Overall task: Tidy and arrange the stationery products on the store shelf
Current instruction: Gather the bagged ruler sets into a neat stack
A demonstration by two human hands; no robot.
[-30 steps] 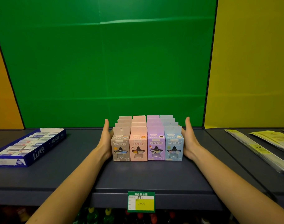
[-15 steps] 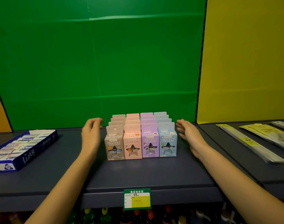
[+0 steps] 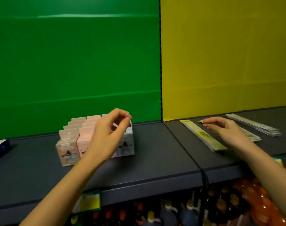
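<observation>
Item one: block of small pastel boxes [image 3: 69,144], standing upright in tight rows on the dark shelf [image 3: 155,154], left of the shelf seam and in front of the green back panel [image 3: 73,62]. I counted a grey, a pink and a pale blue front box; the rest sat behind my left hand.

Item two: my left hand [image 3: 106,136], raised in front of the block's right half, fingers [image 3: 122,119] loosely curled, gripping nothing. Whether it touched the boxes I could not tell, as the frame was blurred.

Item three: my right hand [image 3: 227,129], palm down, fingers spread and empty, above the long flat packets [image 3: 204,136] lying on the right shelf section before the yellow panel [image 3: 220,54]. One yellow-labelled packet lay just left of the hand; another bundle [image 3: 256,126] lay farther right.

Item four: blue carton [image 3: 0,147], only a corner visible at the far left edge.

Item five: green-and-yellow price tag [image 3: 88,201] on the shelf's near lip; bottles [image 3: 171,212] on the level beneath.
</observation>
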